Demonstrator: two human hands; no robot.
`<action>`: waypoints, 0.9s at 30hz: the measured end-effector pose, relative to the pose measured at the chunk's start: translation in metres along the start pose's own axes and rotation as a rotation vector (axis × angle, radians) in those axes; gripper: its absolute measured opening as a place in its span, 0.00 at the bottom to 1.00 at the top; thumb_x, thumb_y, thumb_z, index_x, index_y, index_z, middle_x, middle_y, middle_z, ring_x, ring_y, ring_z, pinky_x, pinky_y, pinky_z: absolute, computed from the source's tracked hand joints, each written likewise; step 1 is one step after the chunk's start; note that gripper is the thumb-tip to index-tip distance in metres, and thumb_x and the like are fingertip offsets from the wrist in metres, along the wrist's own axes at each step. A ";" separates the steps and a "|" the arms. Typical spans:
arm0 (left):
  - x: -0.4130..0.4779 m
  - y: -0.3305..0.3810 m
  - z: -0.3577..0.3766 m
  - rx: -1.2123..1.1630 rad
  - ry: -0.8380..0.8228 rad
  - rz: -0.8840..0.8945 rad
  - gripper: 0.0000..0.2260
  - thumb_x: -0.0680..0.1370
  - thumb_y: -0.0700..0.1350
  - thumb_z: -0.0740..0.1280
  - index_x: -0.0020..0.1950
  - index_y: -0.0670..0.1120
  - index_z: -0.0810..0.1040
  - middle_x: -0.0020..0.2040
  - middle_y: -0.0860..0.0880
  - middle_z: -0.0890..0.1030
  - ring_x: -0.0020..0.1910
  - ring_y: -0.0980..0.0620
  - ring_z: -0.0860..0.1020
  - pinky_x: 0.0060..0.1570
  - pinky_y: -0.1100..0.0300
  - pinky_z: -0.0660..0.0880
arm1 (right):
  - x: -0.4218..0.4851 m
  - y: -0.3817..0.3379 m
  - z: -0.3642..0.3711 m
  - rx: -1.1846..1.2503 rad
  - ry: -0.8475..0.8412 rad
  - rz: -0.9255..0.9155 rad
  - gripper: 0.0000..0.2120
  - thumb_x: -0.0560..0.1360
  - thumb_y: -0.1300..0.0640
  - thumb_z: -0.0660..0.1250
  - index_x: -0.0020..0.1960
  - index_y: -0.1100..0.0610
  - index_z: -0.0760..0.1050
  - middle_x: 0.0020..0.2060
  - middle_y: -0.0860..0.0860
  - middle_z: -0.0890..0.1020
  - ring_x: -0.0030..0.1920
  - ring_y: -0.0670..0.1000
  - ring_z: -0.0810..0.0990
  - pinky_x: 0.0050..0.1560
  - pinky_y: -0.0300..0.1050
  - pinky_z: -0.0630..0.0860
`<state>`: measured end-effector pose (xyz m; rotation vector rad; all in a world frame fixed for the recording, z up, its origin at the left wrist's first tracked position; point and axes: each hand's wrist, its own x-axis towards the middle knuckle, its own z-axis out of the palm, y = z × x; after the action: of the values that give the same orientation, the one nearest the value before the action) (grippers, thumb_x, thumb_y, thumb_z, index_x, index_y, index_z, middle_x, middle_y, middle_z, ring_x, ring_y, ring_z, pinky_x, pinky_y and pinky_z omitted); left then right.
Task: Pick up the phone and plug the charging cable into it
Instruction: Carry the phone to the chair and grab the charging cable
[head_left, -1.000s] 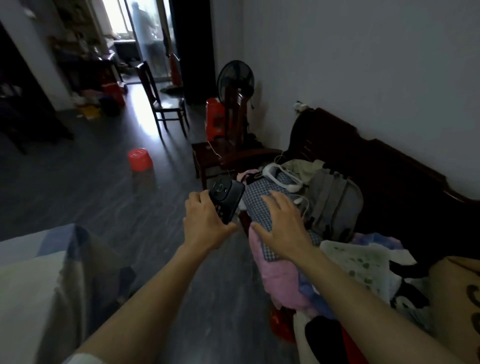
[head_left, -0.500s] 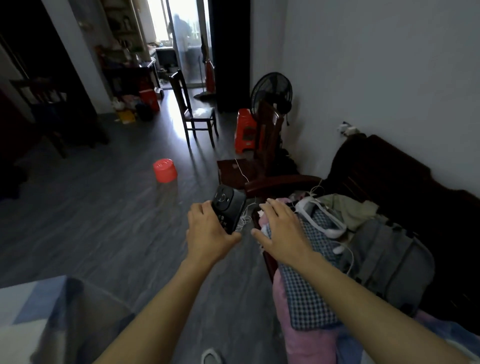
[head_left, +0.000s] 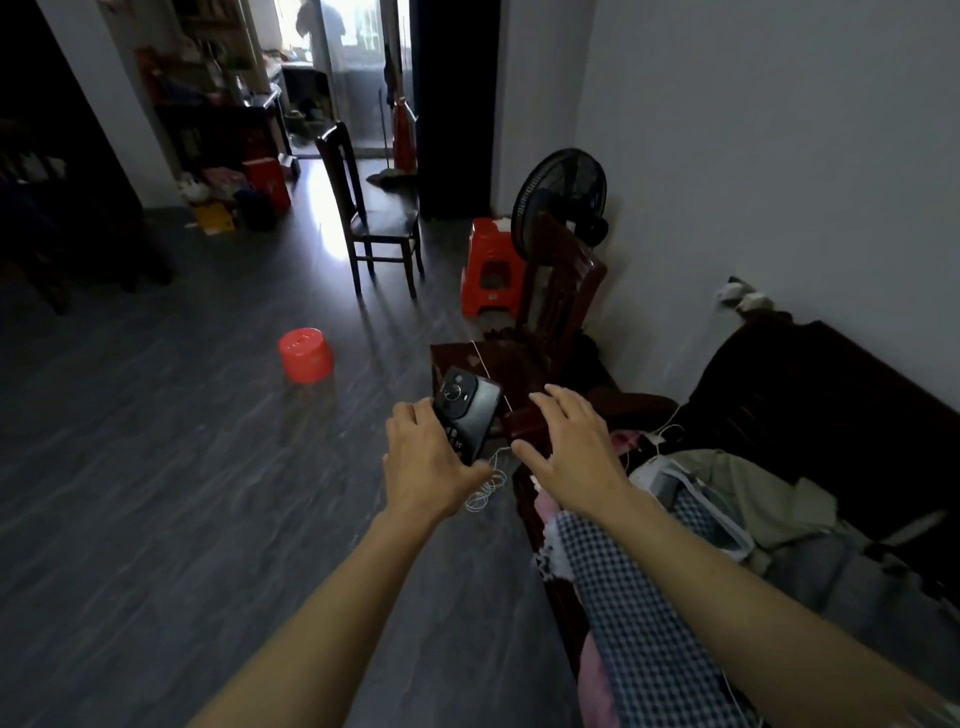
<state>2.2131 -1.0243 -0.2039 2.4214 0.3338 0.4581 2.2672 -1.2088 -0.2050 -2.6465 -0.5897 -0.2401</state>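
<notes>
My left hand (head_left: 423, 460) grips a dark phone (head_left: 466, 410), held back side up so its round camera faces me. A thin white charging cable (head_left: 487, 486) lies in loose coils just below the phone, between my two hands, and another stretch of it runs up over the dark wooden chair. My right hand (head_left: 569, 449) hovers to the right of the phone with fingers spread, above the sofa's wooden arm (head_left: 524, 423). It holds nothing. The cable's plug end is not visible.
A dark wooden chair (head_left: 556, 306) stands just beyond my hands, with a black fan (head_left: 561, 200) and a red stool (head_left: 491, 265) behind it. The sofa at right holds a checked cloth (head_left: 623, 597) and other clothes. A red tub (head_left: 306, 354) sits on the floor.
The view has swung left and forward, away from the sofa's clutter. Both hands have moved toward the chair; the left keeps its grip on the phone, the right has left the checked cloth.
</notes>
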 end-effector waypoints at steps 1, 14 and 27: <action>0.017 -0.006 0.005 0.001 -0.006 0.000 0.40 0.58 0.57 0.77 0.65 0.46 0.67 0.60 0.46 0.68 0.61 0.46 0.67 0.55 0.43 0.75 | 0.019 0.002 0.007 0.012 -0.001 0.007 0.32 0.76 0.40 0.63 0.74 0.54 0.61 0.75 0.55 0.63 0.76 0.55 0.57 0.74 0.54 0.56; 0.260 -0.041 0.072 0.092 -0.046 -0.069 0.39 0.57 0.54 0.77 0.64 0.47 0.67 0.58 0.48 0.68 0.59 0.47 0.68 0.53 0.48 0.76 | 0.280 0.059 0.085 0.102 -0.064 0.000 0.34 0.75 0.41 0.64 0.75 0.56 0.60 0.75 0.57 0.62 0.76 0.57 0.57 0.75 0.55 0.56; 0.483 -0.125 0.129 0.020 -0.133 -0.040 0.40 0.56 0.57 0.76 0.64 0.47 0.67 0.58 0.48 0.68 0.58 0.49 0.68 0.50 0.54 0.74 | 0.480 0.070 0.181 0.062 -0.115 0.123 0.34 0.74 0.42 0.67 0.74 0.55 0.61 0.74 0.56 0.64 0.75 0.57 0.59 0.74 0.56 0.59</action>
<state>2.6876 -0.8328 -0.2616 2.4452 0.3299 0.2760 2.7419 -1.0120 -0.2716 -2.6374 -0.4600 -0.0327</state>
